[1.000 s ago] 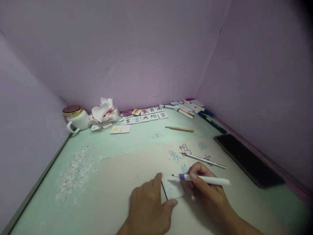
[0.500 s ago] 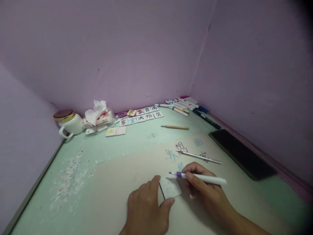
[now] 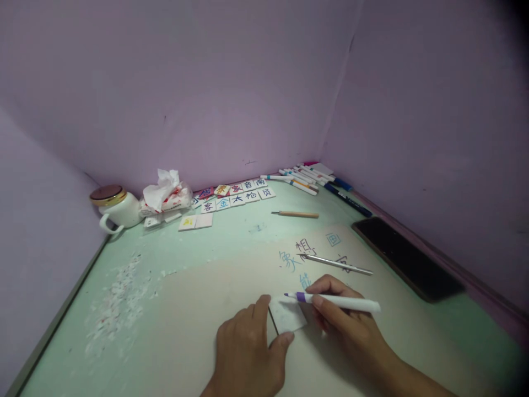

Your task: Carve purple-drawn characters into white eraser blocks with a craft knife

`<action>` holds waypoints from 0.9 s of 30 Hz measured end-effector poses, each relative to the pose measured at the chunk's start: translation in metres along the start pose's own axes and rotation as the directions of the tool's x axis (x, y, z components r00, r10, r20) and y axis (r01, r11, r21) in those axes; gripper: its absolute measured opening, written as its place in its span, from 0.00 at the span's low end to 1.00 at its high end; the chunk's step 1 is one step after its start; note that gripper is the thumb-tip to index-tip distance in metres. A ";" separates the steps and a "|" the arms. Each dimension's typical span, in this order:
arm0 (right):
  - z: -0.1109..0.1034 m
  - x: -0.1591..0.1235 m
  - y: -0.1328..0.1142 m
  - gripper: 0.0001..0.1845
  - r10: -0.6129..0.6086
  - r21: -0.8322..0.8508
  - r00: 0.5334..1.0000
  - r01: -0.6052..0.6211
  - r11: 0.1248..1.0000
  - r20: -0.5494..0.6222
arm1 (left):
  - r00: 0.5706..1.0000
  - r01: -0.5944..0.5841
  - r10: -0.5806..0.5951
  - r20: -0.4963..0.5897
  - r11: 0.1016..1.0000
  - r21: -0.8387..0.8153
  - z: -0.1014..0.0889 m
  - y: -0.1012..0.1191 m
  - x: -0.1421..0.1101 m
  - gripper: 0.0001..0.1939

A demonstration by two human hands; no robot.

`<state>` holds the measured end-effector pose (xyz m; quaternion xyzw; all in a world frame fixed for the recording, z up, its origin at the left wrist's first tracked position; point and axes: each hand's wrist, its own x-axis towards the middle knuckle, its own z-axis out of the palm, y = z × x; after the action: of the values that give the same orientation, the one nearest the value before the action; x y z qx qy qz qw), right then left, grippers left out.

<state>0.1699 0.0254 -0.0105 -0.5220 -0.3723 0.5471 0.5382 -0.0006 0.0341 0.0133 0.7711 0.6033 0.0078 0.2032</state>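
A small white square tile [image 3: 288,315] lies on the pale sheet [image 3: 185,314] in front of me, with faint marks on its face. My left hand [image 3: 250,344] grips its left side between thumb and forefinger. In my right hand [image 3: 345,314] is a white felt-tip marker with a purple collar [image 3: 351,302], held like a pen. Its purple tip is over the tile's upper edge; whether it touches, I cannot tell. Just beyond, a thin silver craft knife [image 3: 339,264] rests across handwritten Chinese characters [image 3: 303,246] on the sheet.
A dark phone [image 3: 407,259] lies on the right. Farther back are a wooden-handled carving tool [image 3: 297,214], several markers [image 3: 303,175] and rows of character tiles [image 3: 237,199]. At the left stand a tissue pack [image 3: 167,201] and lidded white mug [image 3: 124,212], with white shavings [image 3: 118,298] nearer.
The marker and my right hand have shifted very slightly left, the tip a little lower over the tile. My left hand keeps its grip on the tile.
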 end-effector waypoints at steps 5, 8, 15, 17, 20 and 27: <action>-0.003 0.004 0.006 0.15 0.014 0.002 1.000 -0.014 1.000 0.027 | 0.998 -0.017 0.015 -0.061 0.999 -0.038 0.007 -0.005 -0.001 0.26; -0.005 0.004 0.007 0.15 0.012 -0.015 1.000 -0.011 1.000 0.024 | 0.998 -0.028 0.026 -0.055 0.998 -0.049 0.010 -0.008 0.000 0.27; -0.003 0.004 0.005 0.15 -0.007 -0.041 1.000 0.008 0.999 0.025 | 0.991 -0.066 0.063 -0.119 0.998 -0.024 0.009 -0.008 -0.001 0.24; -0.002 0.004 0.004 0.16 -0.002 -0.050 1.000 0.003 0.999 0.017 | 0.988 -0.087 0.084 -0.132 0.996 -0.016 0.011 -0.010 -0.001 0.24; -0.001 0.003 0.001 0.17 0.013 -0.070 1.000 -0.011 0.997 0.023 | 0.986 -0.104 0.102 -0.135 0.994 -0.011 0.015 -0.014 0.001 0.24; 0.004 -0.004 -0.004 0.16 -0.018 -0.152 0.998 0.008 0.988 -0.065 | 0.984 -0.077 0.075 -0.159 0.997 -0.007 0.014 -0.012 0.001 0.24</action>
<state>0.1663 0.0228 -0.0054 -0.5768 -0.3983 0.4962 0.5122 -0.0076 0.0329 -0.0040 0.7893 0.5875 0.0809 0.1590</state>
